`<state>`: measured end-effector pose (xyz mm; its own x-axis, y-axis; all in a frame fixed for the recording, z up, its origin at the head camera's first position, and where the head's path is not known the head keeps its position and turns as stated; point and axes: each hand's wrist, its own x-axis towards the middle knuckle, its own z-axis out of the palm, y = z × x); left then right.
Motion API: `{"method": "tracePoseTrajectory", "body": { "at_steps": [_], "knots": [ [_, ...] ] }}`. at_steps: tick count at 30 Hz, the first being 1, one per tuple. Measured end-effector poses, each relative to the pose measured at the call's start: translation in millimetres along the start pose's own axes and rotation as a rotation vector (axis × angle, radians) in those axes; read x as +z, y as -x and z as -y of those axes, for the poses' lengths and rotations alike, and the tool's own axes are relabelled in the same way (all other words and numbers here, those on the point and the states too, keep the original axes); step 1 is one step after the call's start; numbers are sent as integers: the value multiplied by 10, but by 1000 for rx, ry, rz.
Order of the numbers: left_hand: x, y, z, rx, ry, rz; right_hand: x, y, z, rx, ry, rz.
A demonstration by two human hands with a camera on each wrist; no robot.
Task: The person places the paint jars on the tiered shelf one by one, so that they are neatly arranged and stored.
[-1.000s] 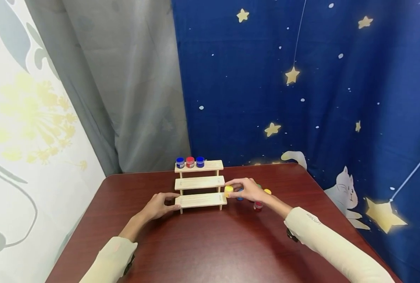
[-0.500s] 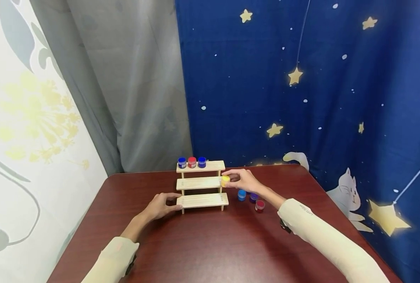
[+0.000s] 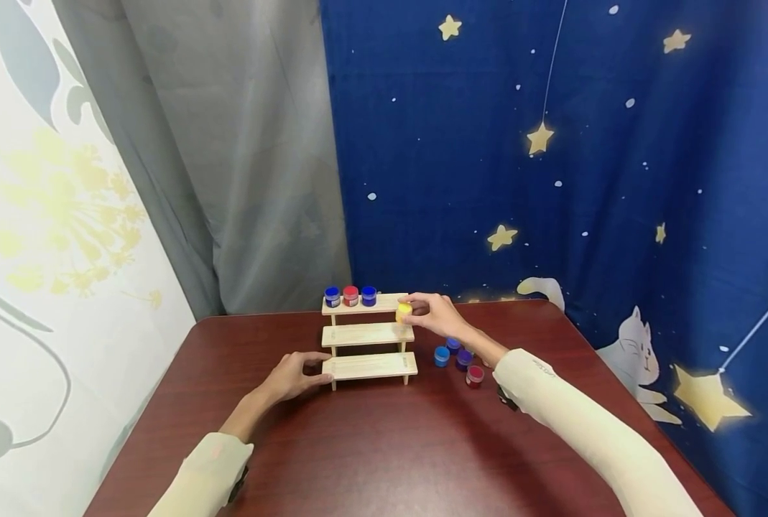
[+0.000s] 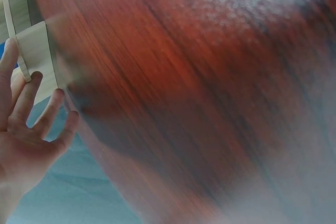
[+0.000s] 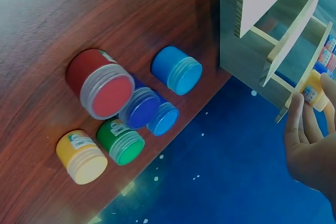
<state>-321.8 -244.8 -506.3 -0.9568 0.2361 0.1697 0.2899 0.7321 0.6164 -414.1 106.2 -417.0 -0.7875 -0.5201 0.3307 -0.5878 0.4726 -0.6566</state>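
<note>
Now the right hand (image 3: 437, 314) pinches the yellow jar (image 3: 404, 312), right of three shelved jars (image 3: 350, 296); the left hand (image 3: 288, 378) grips the wooden rack (image 3: 367, 334).

Glare hazes the tabletop (image 4: 157, 51) — shadows fall soft.

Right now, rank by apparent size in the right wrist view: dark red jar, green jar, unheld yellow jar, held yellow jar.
1. Dark red jar
2. Unheld yellow jar, green jar: too alike to rank
3. Held yellow jar, partly hidden
</note>
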Motion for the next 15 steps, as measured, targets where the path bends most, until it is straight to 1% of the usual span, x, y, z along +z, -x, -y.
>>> {"method": "tracePoseTrajectory", "body": {
  "at_steps": [9,15],
  "knots": [
    [-1,6,-14,-5,-7,2,69,-160,36,13,41,-81],
    [-3,12,-19,-7,-4,4,124,-266,-4,25,66,-95]
  ]
}}
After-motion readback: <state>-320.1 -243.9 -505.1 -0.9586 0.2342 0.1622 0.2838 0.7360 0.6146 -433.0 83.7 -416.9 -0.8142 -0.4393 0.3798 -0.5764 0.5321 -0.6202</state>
